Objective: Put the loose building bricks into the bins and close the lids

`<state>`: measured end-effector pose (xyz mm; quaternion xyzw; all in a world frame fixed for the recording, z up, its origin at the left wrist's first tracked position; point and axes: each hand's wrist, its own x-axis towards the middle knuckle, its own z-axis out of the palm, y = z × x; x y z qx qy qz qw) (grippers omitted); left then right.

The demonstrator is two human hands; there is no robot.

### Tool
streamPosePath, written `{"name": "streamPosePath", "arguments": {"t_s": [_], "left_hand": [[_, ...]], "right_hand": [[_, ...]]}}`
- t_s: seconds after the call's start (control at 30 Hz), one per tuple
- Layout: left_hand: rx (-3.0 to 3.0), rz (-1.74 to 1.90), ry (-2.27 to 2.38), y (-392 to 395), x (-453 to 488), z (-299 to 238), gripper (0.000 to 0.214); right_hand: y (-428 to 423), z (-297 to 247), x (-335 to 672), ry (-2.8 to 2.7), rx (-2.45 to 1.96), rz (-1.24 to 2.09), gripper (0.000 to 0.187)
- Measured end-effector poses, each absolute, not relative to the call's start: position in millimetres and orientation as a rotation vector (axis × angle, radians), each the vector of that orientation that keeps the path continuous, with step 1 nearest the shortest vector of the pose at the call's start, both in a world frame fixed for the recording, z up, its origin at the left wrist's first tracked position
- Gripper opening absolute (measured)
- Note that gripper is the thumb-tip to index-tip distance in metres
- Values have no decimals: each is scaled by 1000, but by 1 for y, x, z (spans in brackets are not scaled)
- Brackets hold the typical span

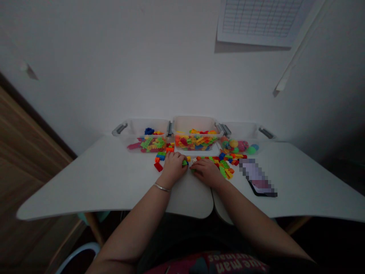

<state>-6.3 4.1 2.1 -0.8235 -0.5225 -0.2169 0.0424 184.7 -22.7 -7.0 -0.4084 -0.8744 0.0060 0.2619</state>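
A: How many hands are shown, and how do their fingers stand?

B: Two. The left hand (pixel 174 165), with one bracelet (pixel 162 187) at its wrist, has bent fingers gripping one small green piece (pixel 184 163). The right hand (pixel 207 171) lies palm down, fingers curled beside a whitish piece (pixel 194 160); whether they close on anything cannot be told.

A: Where is the green piece, and which way does it point?

B: Between the two hands, just above the white tabletop (pixel 137 182), at the fingertips of the left. It is too small for its long axis to be read. One loose red brick (pixel 158 167), left of that hand, has its long axis slanting from far left to near right.

A: And the remaining counts?

B: Three clear bins in a row: the left bin (pixel 137 128) and middle bin (pixel 196 123) contain bricks, the right bin (pixel 242 131) round coloured pieces. One phone (pixel 258 179) lies to the right, its long axis slanting likewise. The loose bricks (pixel 224 167) around the hands overlap too much to number.
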Motion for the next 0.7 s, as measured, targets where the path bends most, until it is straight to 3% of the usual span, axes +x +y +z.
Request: {"name": "streamPosePath", "arguments": {"t_s": [0.2, 0.7], "left_hand": [[-2535, -669, -1584, 3, -6, 4, 22], [-2602, -759, -1541, 9, -8, -4, 24]], "right_hand": [[-17, -3, 189, -1980, -1061, 168, 14], [47, 56, 226, -1534, -1138, -130, 22]]}}
